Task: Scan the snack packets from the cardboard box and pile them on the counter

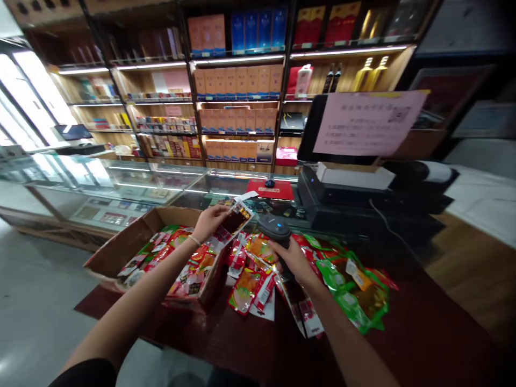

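My left hand [210, 221] pinches a snack packet [237, 219] with a clear edge and dark contents, lifted above the counter by the box's right rim. A black barcode scanner [274, 228] with a small blue light sits in my right hand [296, 262], its head pointing toward the packet. The open cardboard box [116, 244] on the left holds many red, green and white snack packets [189, 269]. Beneath both hands lies a loose pile of red packets [245, 290], and green-edged packets [358, 301] spread to the right of the scanner.
A dark red counter [226, 344] carries the box and packets. Behind stands a glass display case [153, 183] with a red mat [278, 191] on it. A monitor with a pink paper sign [366, 123] rises at right. Shelves of boxed goods [237, 80] line the back wall.
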A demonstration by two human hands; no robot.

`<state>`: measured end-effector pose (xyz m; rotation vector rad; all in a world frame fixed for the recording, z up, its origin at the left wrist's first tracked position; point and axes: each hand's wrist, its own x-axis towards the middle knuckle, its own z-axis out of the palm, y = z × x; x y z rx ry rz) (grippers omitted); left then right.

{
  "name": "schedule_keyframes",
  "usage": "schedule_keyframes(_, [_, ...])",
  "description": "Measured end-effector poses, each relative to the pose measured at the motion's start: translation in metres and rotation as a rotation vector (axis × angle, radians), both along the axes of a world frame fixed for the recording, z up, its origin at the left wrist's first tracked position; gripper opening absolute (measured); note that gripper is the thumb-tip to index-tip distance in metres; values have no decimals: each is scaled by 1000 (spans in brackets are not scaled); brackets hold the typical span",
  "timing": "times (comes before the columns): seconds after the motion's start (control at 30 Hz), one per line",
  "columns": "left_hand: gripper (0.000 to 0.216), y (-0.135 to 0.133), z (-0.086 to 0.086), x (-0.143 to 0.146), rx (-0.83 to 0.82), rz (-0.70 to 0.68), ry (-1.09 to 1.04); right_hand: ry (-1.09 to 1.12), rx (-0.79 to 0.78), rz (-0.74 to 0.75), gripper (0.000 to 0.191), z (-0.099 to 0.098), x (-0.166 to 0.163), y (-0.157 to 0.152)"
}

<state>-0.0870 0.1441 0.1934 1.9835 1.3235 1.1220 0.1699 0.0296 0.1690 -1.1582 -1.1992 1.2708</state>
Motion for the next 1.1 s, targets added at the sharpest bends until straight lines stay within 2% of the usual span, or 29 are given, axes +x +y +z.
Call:
schedule_keyframes(0.1, [26,2,3,28,43,-38,127,79,1,-87,32,-7,32,-11])
schedule_keyframes(0.23, [22,5,7,79,111,-99,273,120,-11,-203,36,-10,75,-28])
schedule_keyframes(0.4, [24,7,-3,150,161,-178,439,140,-2,-332,36,-10,118,-51])
schedule_keyframes(0.5, [26,1,-19,183,232,-206,588,139,11,-352,36,-10,135,-66])
schedule_keyframes(0.67, [26,-21,-59,214,296,-507,842,171,-14,-399,33,-12,152,-81])
schedule_keyframes(0.8, [20,-39,-80,226,329,-648,856,181,-49,-418,35,-18,159,-84])
schedule_keyframes(0.93, [20,-57,-96,238,408,-672,814,186,-24,-412,35,-23,163,-85])
schedule_keyframes(1.1, [26,-81,-130,248,503,-627,688,214,-26,-450,33,-25,165,-90])
